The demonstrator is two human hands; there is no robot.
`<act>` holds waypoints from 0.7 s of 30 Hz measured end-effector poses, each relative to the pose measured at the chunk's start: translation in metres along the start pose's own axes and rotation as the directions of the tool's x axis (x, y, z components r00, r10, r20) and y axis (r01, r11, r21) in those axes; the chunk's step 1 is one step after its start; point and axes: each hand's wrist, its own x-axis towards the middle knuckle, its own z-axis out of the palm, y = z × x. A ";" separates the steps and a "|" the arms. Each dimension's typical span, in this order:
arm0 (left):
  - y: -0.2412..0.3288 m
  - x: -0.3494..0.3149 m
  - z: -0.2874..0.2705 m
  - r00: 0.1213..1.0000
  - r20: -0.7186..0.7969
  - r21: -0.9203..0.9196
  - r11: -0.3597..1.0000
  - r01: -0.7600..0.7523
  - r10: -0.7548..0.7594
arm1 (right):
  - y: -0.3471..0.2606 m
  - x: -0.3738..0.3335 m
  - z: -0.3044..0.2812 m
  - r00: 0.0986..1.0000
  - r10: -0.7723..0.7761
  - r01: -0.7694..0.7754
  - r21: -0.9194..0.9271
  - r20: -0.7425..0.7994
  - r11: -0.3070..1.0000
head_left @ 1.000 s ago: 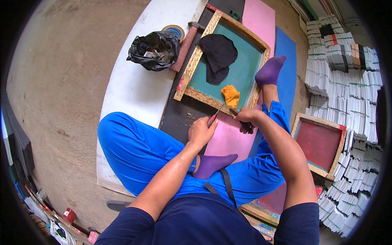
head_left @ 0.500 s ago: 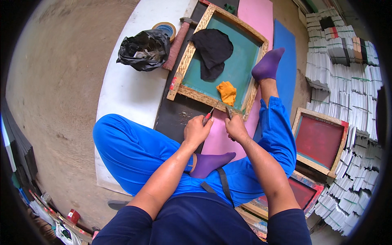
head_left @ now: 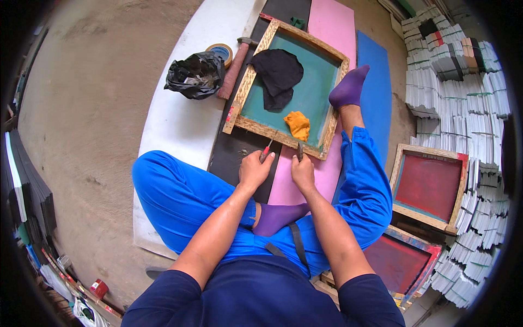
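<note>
Closed fingers of my left hand [head_left: 254, 170] hold a red-handled screwdriver [head_left: 266, 150], its thin shaft directed at the near bar of a wooden screen frame [head_left: 256, 127]. Beside it, my right hand [head_left: 303, 173] is closed round what look like dark pliers [head_left: 300, 149], with their tip at the same bar. The frame carries green mesh and lies tilted in front of me. On the mesh are a black cloth [head_left: 278, 71] and a crumpled orange cloth [head_left: 297, 126]. Whether either tool's tip grips a staple is too small to tell.
Left of the frame lie a hammer [head_left: 234, 73] with a wrapped handle, a tape roll [head_left: 220, 50] and a black plastic bag [head_left: 195, 76]. My socked foot [head_left: 350, 87] rests by its right side. Red-meshed frames [head_left: 427, 185] and paper stacks [head_left: 457, 98] stand at right.
The view has shifted slightly, so the frame appears a little lower and further left. Both hands keep their tools by the near bar, with only small movement.
</note>
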 end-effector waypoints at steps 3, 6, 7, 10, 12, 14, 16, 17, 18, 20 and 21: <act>-0.006 -0.007 -0.009 1.000 0.004 -0.016 1.000 0.000 0.000 | 0.021 0.007 -0.004 0.986 0.027 -0.058 0.187 0.165 0.981; -0.011 -0.009 -0.018 0.999 -0.029 -0.019 1.000 0.016 -0.016 | 0.034 0.010 -0.006 0.962 0.010 -0.104 0.331 0.272 0.938; -0.009 -0.009 -0.020 0.999 -0.020 -0.033 0.999 0.029 -0.030 | 0.037 0.010 -0.010 0.941 0.021 -0.154 0.375 0.337 0.914; -0.006 -0.011 -0.021 0.998 0.007 -0.067 0.996 0.058 -0.058 | 0.024 0.008 -0.032 0.859 0.092 -0.305 0.361 0.503 0.881; -0.006 -0.011 -0.018 0.999 0.022 -0.074 0.996 0.051 -0.049 | 0.024 0.010 -0.041 0.850 0.075 -0.267 0.305 0.521 0.914; -0.005 -0.011 -0.019 0.999 0.022 -0.075 0.996 0.051 -0.050 | 0.018 0.015 -0.050 0.791 0.120 -0.292 0.199 0.600 0.935; -0.005 -0.011 -0.017 0.999 0.018 -0.083 0.996 0.039 -0.037 | 0.013 0.017 -0.057 0.738 0.174 -0.365 0.169 0.652 0.915; -0.005 -0.011 -0.016 1.000 0.010 -0.089 0.996 0.027 -0.026 | 0.012 0.020 -0.060 0.718 0.191 -0.386 0.154 0.669 0.910; -0.005 -0.011 -0.015 1.000 0.003 -0.096 0.995 0.017 -0.017 | 0.012 0.023 -0.063 0.697 0.210 -0.407 0.136 0.685 0.903; -0.005 -0.008 -0.013 0.999 0.037 -0.087 0.996 0.033 -0.030 | 0.010 0.030 -0.069 0.665 0.235 -0.431 0.107 0.709 0.896; -0.005 -0.007 -0.013 0.998 0.052 -0.082 0.996 0.043 -0.039 | 0.006 0.032 -0.072 0.652 0.240 -0.434 0.094 0.719 0.896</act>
